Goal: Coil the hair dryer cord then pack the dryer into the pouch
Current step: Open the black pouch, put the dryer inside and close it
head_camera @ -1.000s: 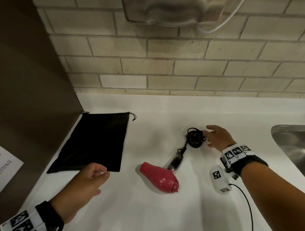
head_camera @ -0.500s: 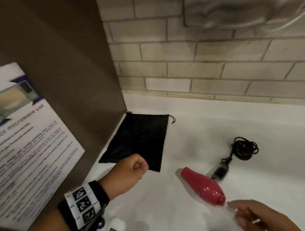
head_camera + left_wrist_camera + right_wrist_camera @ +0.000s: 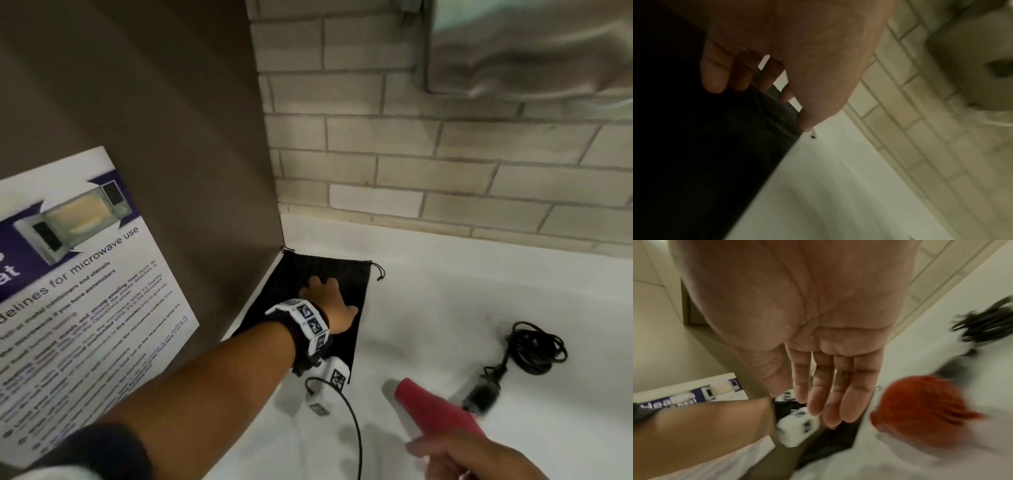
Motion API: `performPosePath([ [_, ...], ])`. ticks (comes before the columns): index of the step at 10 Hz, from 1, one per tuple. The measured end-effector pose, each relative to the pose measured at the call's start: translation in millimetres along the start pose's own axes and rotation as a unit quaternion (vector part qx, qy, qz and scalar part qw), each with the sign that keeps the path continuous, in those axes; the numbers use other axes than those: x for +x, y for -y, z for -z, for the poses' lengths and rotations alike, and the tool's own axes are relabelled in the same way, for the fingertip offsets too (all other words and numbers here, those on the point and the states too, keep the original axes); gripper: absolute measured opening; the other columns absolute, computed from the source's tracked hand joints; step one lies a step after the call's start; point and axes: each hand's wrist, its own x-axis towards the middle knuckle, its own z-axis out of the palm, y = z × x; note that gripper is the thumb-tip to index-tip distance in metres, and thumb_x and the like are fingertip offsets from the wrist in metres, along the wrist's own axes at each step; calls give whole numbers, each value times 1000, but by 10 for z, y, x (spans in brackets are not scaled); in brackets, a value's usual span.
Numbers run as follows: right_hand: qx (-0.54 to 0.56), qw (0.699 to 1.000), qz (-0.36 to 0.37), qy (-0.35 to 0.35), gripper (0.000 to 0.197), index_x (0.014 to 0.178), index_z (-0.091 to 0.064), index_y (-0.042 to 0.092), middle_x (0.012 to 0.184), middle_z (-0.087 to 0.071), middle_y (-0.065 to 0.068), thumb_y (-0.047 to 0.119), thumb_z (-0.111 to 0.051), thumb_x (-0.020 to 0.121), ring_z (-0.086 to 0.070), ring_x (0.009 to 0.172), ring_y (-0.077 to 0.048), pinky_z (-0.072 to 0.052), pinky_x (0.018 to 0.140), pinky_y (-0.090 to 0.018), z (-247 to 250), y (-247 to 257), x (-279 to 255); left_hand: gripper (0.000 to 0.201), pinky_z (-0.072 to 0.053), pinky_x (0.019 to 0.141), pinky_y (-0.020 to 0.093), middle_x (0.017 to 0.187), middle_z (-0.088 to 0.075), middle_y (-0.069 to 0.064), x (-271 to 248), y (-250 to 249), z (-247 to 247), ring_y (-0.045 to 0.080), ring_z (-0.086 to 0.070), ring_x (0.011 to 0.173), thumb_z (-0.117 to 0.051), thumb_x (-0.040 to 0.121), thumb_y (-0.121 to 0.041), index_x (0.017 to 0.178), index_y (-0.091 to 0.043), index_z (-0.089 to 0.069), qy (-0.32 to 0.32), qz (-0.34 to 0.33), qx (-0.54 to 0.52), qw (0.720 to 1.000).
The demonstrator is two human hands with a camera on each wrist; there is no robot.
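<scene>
A flat black drawstring pouch [image 3: 354, 274] lies on the white counter against the brown side panel. My left hand [image 3: 325, 299] is over its upper half, fingers spread. In the left wrist view the fingers [image 3: 714, 78] reach the pouch's [image 3: 705, 162] top hem, loosely bent, with no fabric pinched. The red hair dryer [image 3: 435, 407] lies on the counter to the right, its black cord coiled [image 3: 537, 346] in a bundle behind it. My right hand [image 3: 462, 455] hovers at the dryer's near end, its fingers [image 3: 818, 386] straight and empty beside the dryer [image 3: 920, 410].
A microwave-use poster [image 3: 85, 274] hangs on the brown panel at left. A brick wall [image 3: 445, 154] backs the counter [image 3: 479, 291], with a metal dispenser [image 3: 531, 44] mounted above. A wrist camera cable [image 3: 356, 428] trails over the counter near the front.
My left hand went forward from a fist at the pouch's near edge onto the pouch and spread out. My right hand left the cord coil and came back to the dryer. The view swung left.
</scene>
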Motion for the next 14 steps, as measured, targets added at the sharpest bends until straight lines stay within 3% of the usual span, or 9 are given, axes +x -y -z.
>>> performPosePath([
  [1, 33, 999, 15, 15, 42, 110, -68, 11, 50, -55, -17, 0, -83, 72, -53, 38, -23, -39, 45, -30, -442, 551, 317, 71, -39, 108, 56, 154, -27, 16, 400, -35, 57, 43, -39, 136, -61, 88, -52, 143, -14, -38, -34, 61, 14, 997],
  [2, -81, 993, 84, -35, 49, 92, -78, 24, 73, -72, -1, 60, -85, 59, -69, 69, -15, -53, 74, -36, -367, 608, 440, 68, -40, 104, 50, 146, -34, 15, 693, 82, 10, 40, -45, 129, -61, 87, -54, 138, -15, -41, -36, 71, 48, 996],
  [4, -199, 947, 219, -129, 32, 97, -73, 48, 90, -72, 0, 19, -74, 84, -67, 79, -6, -52, 74, -16, -242, 708, 890, 50, -45, 100, 53, 146, -40, 20, 888, 213, -122, 44, -50, 126, -55, 98, -41, 137, -11, -43, -26, 24, 20, 999],
  [5, -204, 938, 225, -169, 29, 99, -73, 40, 97, -72, 4, 16, -68, 85, -68, 86, -5, -48, 79, -12, -129, 759, 1252, 24, -49, 97, 56, 131, -55, 24, 930, 309, -114, 45, -58, 116, -51, 100, -21, 118, -5, -53, -4, -55, 42, 998],
  [8, -141, 944, 169, -247, 37, 110, -63, 38, 110, -64, 0, 45, -64, 74, -68, 98, -22, -55, 93, -49, 36, 772, 1983, 11, -39, 71, 32, 102, -58, 17, 348, 495, -20, 35, -59, 92, -50, 100, -13, 91, -7, -53, -13, -191, -55, 980],
  [9, -68, 946, 146, -280, 64, 127, -53, 39, 126, -58, -8, 54, -63, 66, -63, 109, -26, -53, 97, -50, 30, 809, 2089, 17, -37, 69, 34, 92, -53, 12, -62, 526, 68, 22, -50, 77, -50, 100, -16, 85, -7, -50, -33, -259, -87, 961],
  [11, -199, 931, 167, -254, 74, 154, -20, 44, 154, -28, -4, 19, -55, 94, -57, 109, -19, -42, 93, -29, -26, 1034, 2049, 17, -32, 62, 13, 87, -43, -3, -936, 772, 36, 2, -42, 65, -55, 98, -12, 82, -13, -48, -48, -378, -112, 918],
  [12, -300, 919, 188, -175, 80, 153, -25, 42, 155, -26, -2, 6, -53, 87, -53, 115, -22, -41, 91, -24, -30, 1087, 2067, 20, -34, 66, 13, 87, -40, -7, -1209, 914, -28, 2, -41, 69, -55, 98, -9, 81, -16, -47, -26, -404, -125, 906],
  [14, -352, 866, 270, -231, 24, 88, -67, 26, 94, -69, -2, 2, -62, 82, -65, 85, -19, -49, 76, -28, -105, 947, 1963, 20, -44, 65, 22, 82, -52, -5, -1366, 1117, -68, 4, -49, 66, -63, 92, -28, 79, -14, -56, 26, -342, -236, 909],
])
